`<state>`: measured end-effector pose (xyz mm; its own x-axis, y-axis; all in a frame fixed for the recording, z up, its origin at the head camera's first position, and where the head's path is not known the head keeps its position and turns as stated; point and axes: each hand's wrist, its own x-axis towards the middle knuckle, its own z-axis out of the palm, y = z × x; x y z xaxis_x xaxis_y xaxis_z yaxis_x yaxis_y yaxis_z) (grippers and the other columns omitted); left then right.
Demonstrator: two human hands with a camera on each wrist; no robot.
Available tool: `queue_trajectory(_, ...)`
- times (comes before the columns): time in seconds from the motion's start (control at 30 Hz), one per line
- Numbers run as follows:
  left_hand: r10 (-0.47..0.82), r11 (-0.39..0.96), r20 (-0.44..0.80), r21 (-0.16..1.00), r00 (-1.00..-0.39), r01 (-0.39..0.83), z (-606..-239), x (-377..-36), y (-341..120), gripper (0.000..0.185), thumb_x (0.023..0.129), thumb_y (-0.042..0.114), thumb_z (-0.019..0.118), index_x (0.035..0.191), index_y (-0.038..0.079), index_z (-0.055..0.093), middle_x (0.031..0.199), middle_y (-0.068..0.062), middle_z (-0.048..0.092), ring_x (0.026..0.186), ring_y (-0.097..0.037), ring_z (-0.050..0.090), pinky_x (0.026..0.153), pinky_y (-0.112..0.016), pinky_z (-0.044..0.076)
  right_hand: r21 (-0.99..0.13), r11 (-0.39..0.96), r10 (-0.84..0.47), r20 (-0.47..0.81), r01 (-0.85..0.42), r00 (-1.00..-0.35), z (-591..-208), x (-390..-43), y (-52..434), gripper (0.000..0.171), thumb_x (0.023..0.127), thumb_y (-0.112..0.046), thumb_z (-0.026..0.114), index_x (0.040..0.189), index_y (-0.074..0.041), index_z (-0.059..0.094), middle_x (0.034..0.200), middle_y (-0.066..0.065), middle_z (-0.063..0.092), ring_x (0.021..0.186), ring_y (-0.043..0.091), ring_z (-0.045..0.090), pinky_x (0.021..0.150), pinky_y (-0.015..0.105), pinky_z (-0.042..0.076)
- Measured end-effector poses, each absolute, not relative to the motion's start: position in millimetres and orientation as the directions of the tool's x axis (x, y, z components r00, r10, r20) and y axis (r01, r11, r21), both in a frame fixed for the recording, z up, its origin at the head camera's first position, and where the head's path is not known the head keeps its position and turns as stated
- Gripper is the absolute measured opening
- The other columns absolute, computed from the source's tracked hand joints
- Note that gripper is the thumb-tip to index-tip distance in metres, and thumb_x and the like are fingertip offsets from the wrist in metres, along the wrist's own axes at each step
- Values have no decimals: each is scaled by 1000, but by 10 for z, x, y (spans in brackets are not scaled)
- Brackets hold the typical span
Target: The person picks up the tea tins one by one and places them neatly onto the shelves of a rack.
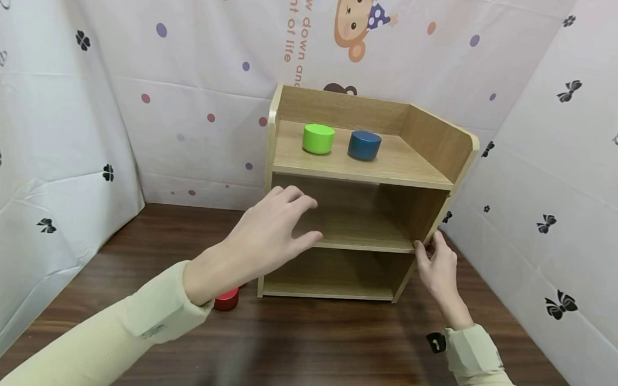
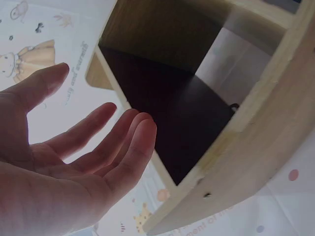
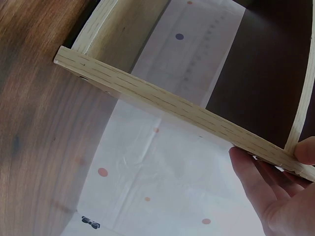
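Observation:
A small light-wood shelf unit [image 1: 362, 175] stands upright on the dark table, with an open-topped upper deck and two compartments below. My right hand [image 1: 438, 270] pinches its right side panel. In the right wrist view, the thumb [image 3: 306, 151] is at the panel's front edge and the fingers lie along the outer face. My left hand [image 1: 265, 234] holds nothing and hovers before the middle compartment, its fingers loosely bent and thumb apart. In the left wrist view, the fingertips [image 2: 145, 130] overlap the unit's edge. On the top deck sit a green round block [image 1: 318, 139] and a blue round block [image 1: 364, 145].
A red round object [image 1: 227, 299] lies on the table left of the unit, partly hidden by my left sleeve. The dark wood table [image 1: 301, 350] runs up to printed white cloth walls [image 1: 187, 122] at the back and both sides.

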<state>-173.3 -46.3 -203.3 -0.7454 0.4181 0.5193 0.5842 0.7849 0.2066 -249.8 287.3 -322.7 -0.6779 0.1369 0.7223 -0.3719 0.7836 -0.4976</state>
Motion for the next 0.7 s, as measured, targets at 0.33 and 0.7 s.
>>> queue_trajectory(0.33, 347, 772, 603, 251, -718, 584, -2271, -1738, -644, 30, 83, 26, 71, 109, 12, 66, 105, 0, 64, 99, -21, 56, 78, -37, 53, -499, 781, 136, 724, -376, -677, -3238, -2498, 2888, 17, 90, 1, 59, 105, 7, 58, 97, 28, 69, 88, 43, 68, 64, -2, 31)
queue_trajectory(0.7, 267, 780, 635, 299, -725, 550, -2445, -1749, -869, 23, 82, 24, 72, 102, 13, 67, 102, -1, 65, 95, -20, 58, 74, -37, 51, -495, 778, 129, 729, -388, -672, -3233, -2504, 2885, 19, 90, 1, 59, 107, 8, 59, 97, 29, 69, 86, 43, 69, 64, -1, 32)
